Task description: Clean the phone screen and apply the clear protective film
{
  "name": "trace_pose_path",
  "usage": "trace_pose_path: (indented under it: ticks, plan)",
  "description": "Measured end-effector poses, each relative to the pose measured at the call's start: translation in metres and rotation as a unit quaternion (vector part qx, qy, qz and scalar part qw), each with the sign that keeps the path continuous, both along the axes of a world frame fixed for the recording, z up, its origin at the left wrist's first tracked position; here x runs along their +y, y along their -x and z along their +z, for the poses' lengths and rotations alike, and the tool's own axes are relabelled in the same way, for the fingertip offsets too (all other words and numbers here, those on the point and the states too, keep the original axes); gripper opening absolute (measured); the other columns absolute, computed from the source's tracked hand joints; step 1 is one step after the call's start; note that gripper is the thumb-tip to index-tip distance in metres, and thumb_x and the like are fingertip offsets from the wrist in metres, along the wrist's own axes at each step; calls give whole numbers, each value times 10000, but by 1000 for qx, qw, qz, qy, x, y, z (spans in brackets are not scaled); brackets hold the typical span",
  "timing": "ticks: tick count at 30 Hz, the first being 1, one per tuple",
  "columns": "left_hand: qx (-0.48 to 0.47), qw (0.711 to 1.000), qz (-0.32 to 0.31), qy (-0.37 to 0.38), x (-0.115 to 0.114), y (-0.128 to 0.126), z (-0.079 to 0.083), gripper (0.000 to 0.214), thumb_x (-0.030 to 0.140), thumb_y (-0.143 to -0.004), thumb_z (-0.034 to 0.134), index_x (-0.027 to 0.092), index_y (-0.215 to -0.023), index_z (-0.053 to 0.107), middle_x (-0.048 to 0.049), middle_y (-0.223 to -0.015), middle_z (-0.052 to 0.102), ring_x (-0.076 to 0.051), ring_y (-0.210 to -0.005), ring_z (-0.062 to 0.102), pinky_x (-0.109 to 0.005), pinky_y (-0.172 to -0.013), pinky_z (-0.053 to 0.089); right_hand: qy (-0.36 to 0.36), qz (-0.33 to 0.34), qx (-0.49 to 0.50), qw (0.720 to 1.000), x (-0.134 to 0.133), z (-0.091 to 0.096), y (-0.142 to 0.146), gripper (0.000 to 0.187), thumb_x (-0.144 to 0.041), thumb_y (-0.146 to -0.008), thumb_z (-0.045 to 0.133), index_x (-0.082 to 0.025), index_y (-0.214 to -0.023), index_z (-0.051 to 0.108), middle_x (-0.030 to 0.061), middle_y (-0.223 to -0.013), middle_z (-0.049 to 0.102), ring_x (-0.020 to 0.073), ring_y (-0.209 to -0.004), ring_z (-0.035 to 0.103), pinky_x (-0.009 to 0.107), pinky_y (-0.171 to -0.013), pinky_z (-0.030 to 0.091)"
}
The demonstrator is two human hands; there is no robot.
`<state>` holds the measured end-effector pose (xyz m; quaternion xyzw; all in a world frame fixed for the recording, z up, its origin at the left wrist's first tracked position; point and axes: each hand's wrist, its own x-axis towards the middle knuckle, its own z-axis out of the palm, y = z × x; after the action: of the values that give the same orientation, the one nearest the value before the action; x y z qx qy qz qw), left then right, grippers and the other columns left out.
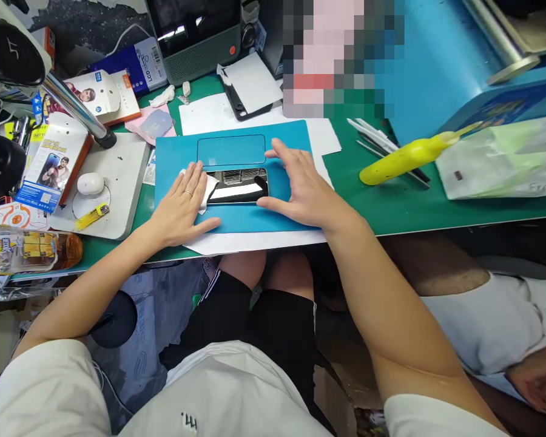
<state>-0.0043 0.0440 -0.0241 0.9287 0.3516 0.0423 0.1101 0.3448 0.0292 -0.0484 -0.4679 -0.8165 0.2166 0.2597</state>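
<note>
A phone (239, 193) with a glossy, reflecting screen lies flat on a blue mat (173, 149), below a rounded rectangle outlined on the mat. My left hand (182, 203) rests flat over the phone's left end, fingers straight and together, thumb apart. Under its fingers is a crumpled white wipe (209, 191), partly hidden by the hand. My right hand (303, 188) is open at the phone's right end. Its thumb tip is at the lower right corner, and its fingers curve above the mat; I cannot tell whether the thumb touches the phone.
Left stands a microscope base (130, 200) bearing a white case (90, 184) and a yellow lighter (92, 216). A drink bottle (31, 249) lies near the left edge. Rightward are tweezers (382, 139), a yellow tool (404, 161) and a plastic bag (500, 158). Another person sits at right.
</note>
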Motion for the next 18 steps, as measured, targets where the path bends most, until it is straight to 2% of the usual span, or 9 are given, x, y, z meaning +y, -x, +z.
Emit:
trace_pose_path:
  ticks: [8, 11, 14, 18]
  plan:
    - [11, 1000, 6, 11, 22, -8, 2, 1170, 926, -1074, 299, 86, -1860, 87, -315, -1923, 71, -456, -1823, 36, -712, -1445, 121, -4, -9, -15, 1000, 0, 0, 4, 987, -695, -1018, 668, -357, -1848, 256, 166, -1635, 572, 509, -1546, 514, 832, -1292, 401]
    - [6, 1000, 7, 11, 32, -14, 2, 1201, 961, -1042, 334, 120, -1865, 98, -290, -1932, 79, -458, -1823, 39, -708, -1449, 107, -9, -14, -22, 1000, 1, -1, 6, 1003, -706, -1004, 693, -336, -1839, 279, 169, -1578, 602, 508, -1519, 533, 821, -1275, 429]
    - [3, 1000, 13, 15, 40, -26, 1, 1281, 1009, -994, 370, 97, -1861, 129, -300, -1930, 89, -471, -1820, 39, -684, -1458, 93, -16, -21, -37, 999, 3, -2, 10, 1070, -740, -975, 730, -283, -1835, 287, 186, -1548, 610, 507, -1495, 546, 795, -1272, 444]
    - [-1, 1000, -7, 14, 49, -49, -2, 1336, 1047, -956, 376, 92, -1859, 135, -311, -1925, 91, -491, -1816, 41, -708, -1449, 85, -25, -13, -31, 999, 4, -2, 13, 1180, -843, -951, 705, -241, -1848, 231, 211, -1550, 598, 508, -1483, 550, 796, -1268, 436]
